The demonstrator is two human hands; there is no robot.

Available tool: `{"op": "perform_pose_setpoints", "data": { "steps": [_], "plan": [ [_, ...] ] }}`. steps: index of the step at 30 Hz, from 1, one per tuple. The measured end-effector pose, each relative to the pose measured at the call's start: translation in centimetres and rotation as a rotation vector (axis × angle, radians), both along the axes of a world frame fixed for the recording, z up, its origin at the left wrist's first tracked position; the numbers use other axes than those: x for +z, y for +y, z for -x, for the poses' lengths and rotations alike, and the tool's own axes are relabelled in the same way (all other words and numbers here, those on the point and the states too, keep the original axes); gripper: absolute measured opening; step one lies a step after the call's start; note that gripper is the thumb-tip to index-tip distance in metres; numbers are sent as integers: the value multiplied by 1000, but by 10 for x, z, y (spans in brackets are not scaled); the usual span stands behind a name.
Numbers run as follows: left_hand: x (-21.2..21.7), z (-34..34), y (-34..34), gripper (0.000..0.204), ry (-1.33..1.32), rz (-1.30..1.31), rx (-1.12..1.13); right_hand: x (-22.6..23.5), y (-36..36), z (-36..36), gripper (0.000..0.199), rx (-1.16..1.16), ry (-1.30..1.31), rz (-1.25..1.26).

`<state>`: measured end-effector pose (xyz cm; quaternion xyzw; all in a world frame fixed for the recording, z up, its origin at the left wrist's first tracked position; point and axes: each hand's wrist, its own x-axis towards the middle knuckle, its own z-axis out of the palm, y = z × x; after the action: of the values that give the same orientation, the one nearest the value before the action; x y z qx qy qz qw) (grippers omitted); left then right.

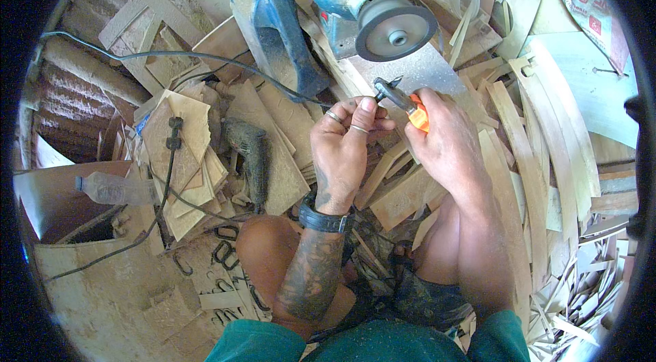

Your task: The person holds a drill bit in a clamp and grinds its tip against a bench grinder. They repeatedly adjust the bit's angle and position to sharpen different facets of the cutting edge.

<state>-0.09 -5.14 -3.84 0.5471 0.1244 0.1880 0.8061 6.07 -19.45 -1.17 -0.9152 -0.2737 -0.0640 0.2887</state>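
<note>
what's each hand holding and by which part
Right hand grips pliers by the orange handle; left hand seems to pinch a small dark piece, part unclear.

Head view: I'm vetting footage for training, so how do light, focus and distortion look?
Head view: a black rim swallows the corners, and long boards at right bow, perhaps partly from the lens; head view: a far-left patch nearly washes out; head view: left hand, right hand and orange-handled pliers look fairly sharp.
</note>
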Motion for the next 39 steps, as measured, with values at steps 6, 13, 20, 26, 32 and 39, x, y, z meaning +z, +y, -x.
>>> {"op": "perform_pose_setpoints", "data": {
  "steps": [6,13,20,26,32,39],
  "plan": [
    [-6,-7,4,27,43,82,-38,2,5,-4,23,2,38,8],
    [-14,-16,5,28,42,121,-1,3,11,-10,24,-10,128,23],
    [-13,-16,7,29,50,194,-5,3,12,-11,26,-17,74,64],
    [-12,-18,6,30,71,136,1,7,14,-13,27,-20,126,85],
    [-15,-21,13,26,50,-332,53,8,18,-16,25,-59,174,70],
    [-14,-23,21,26,58,-683,146,5,24,-20,22,-70,201,56]
  ]
}}
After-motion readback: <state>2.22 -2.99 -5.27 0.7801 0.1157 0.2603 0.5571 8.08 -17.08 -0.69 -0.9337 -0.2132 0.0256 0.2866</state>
